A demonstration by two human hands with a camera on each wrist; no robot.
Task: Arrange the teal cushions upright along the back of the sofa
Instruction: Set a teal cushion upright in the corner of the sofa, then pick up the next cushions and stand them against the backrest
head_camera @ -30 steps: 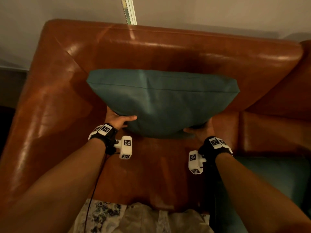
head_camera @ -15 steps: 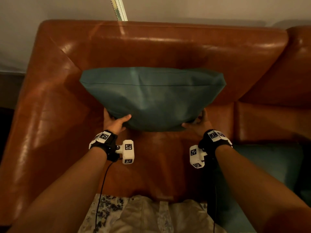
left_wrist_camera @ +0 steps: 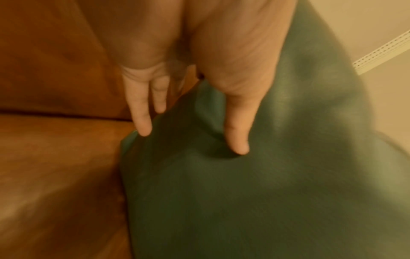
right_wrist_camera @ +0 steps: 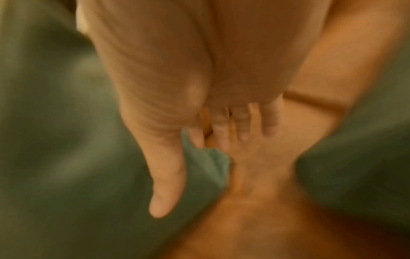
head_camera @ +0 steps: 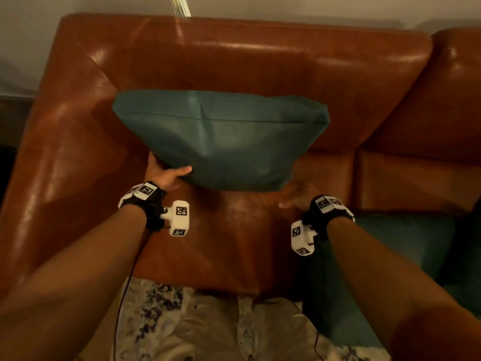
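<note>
A teal cushion [head_camera: 221, 142] stands upright on the seat of the brown leather sofa [head_camera: 260, 61], leaning on the backrest near the left armrest. My left hand [head_camera: 166, 174] pinches its lower left corner, thumb [left_wrist_camera: 237, 140] pressed into the front of the cushion [left_wrist_camera: 244, 192] and fingers behind the edge. My right hand [head_camera: 296, 196], blurred, hovers just below the lower right corner with thumb [right_wrist_camera: 164, 192] and fingers straight; the corner [right_wrist_camera: 206, 166] lies loose between them. A second teal cushion [head_camera: 406, 246] lies flat on the seat at the right.
The left armrest [head_camera: 65, 152] borders the cushion's left side. Bare seat [head_camera: 234, 235] lies in front of it. A second backrest section [head_camera: 455, 74] continues to the right. My patterned clothing [head_camera: 182, 321] is at the bottom. A striped strip [head_camera: 179, 6] hangs on the wall.
The cushion has settled lower against the backrest. My right hand has let go of the lower right corner and drawn back toward me. The left hand keeps its hold.
</note>
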